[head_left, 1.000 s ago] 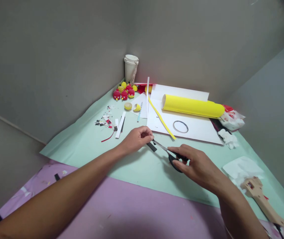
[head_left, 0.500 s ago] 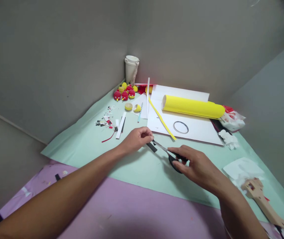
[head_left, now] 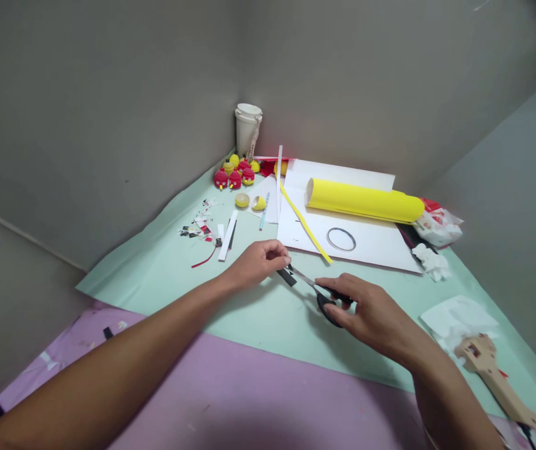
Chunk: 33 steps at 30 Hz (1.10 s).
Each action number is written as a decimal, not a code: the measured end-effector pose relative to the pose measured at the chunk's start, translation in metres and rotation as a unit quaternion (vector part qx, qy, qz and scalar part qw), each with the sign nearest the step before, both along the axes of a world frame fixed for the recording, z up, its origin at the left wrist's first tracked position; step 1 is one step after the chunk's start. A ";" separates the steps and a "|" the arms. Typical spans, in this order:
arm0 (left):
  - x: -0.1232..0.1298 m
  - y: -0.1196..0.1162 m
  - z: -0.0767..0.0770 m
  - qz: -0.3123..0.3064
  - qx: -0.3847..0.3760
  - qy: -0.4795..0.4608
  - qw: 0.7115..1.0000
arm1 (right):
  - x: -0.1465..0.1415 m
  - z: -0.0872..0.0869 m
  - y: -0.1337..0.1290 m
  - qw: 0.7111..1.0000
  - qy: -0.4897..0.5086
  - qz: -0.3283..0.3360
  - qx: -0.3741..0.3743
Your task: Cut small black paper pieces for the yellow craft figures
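Gripping scissors (head_left: 314,285) in right hand (head_left: 371,312), pinching tiny dark scrap (head_left: 290,267) in fingers (head_left: 281,262) of left hand (head_left: 258,262), mid-frame.

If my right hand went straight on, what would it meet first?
Probably your left hand: the scissors in your right hand point at its fingertips. A small black piece there might come first; depth is unclear.

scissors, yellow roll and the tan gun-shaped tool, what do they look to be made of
Scissors: blades probably metal, from their grey sheen; handles likely smooth black plastic.
Yellow roll: paper or thin foam sheet, matte and evenly coloured, curled into a tube; I can't tell which.
Tan gun-shaped tool: probably hard plastic, from its moulded-looking shape and dull, even colour.
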<state>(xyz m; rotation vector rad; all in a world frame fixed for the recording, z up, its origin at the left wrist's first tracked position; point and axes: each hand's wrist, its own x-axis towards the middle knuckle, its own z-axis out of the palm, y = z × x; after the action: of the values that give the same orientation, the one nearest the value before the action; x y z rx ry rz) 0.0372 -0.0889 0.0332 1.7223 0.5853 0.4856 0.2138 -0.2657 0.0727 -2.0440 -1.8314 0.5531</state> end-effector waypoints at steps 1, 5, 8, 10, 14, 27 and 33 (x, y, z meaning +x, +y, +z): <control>0.000 0.000 0.000 -0.001 0.001 0.000 1.000 | 0.000 0.000 0.000 1.000 0.000 0.000 0.000; 0.001 -0.001 0.001 -0.001 0.006 0.002 1.000 | 0.002 -0.001 0.001 1.000 0.000 0.004 0.002; 0.001 -0.002 0.001 -0.001 0.004 0.005 1.000 | 0.002 -0.002 0.001 1.000 -0.001 0.006 0.003; 0.001 -0.002 0.002 -0.001 0.001 0.004 1.000 | 0.002 -0.002 0.001 1.000 0.000 0.007 0.000; 0.001 -0.002 0.002 -0.003 -0.006 -0.001 1.000 | 0.001 0.000 0.001 1.000 -0.001 0.006 -0.001; 0.000 -0.002 0.003 -0.001 -0.013 -0.001 1.000 | 0.000 0.001 0.000 1.000 -0.003 0.003 0.008; 0.000 -0.002 0.002 0.004 -0.013 -0.006 1.000 | 0.001 0.001 0.001 1.000 -0.010 0.009 0.016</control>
<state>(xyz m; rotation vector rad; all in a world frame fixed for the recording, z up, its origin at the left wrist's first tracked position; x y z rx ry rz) 0.0370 -0.0906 0.0351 1.6914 0.5881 0.4909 0.2149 -0.2650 0.0742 -2.0209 -1.8592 0.5065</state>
